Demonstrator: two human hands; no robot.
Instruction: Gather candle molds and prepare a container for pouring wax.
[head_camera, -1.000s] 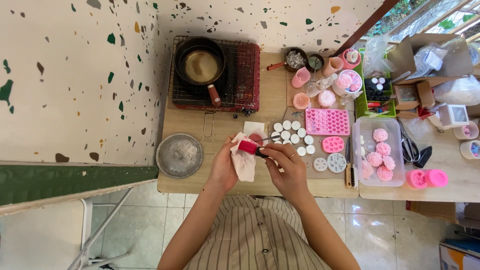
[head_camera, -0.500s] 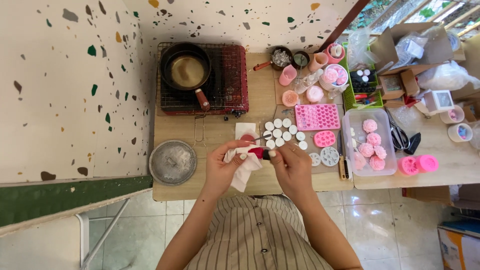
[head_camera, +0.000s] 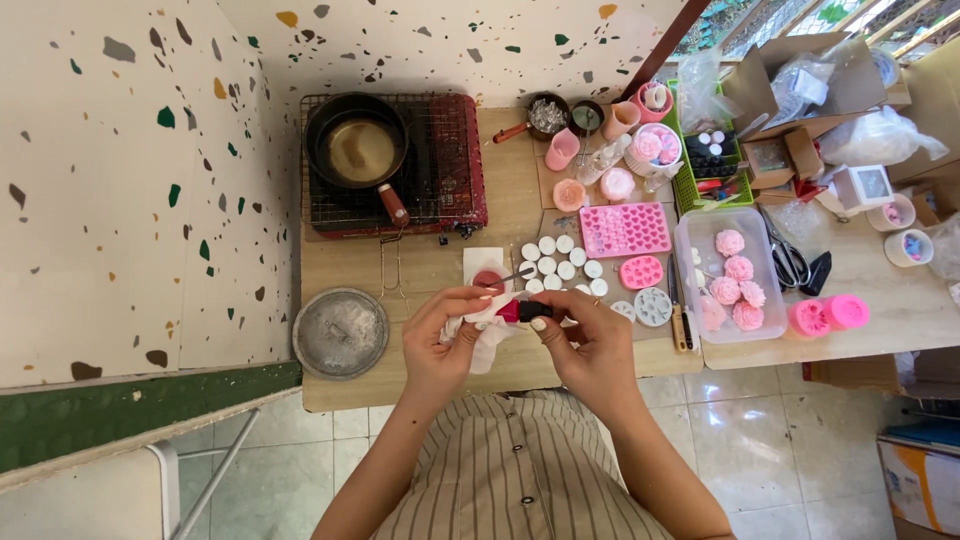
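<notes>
My left hand (head_camera: 447, 335) grips a crumpled white tissue (head_camera: 487, 342) stained pink, pressed around the end of a small red and black tool (head_camera: 525, 311). My right hand (head_camera: 585, 345) pinches the dark end of that tool. Both hands hover over the front edge of the wooden table (head_camera: 340, 390). Just beyond them lies a white paper (head_camera: 480, 262) bearing a red blob and a thin metal tool (head_camera: 515, 276).
A red stove (head_camera: 455, 165) carries a black pan (head_camera: 355, 150). A round metal lid (head_camera: 340, 332) lies at front left. Several white round cups (head_camera: 560, 262), pink moulds (head_camera: 625, 230), a clear tub of pink flowers (head_camera: 735, 285), scissors (head_camera: 790, 262) and boxes (head_camera: 800, 90) fill the right.
The tissue has slid along the red tool and now bunches lower in my left hand. The camera view has drifted, shifting the table up and left.
</notes>
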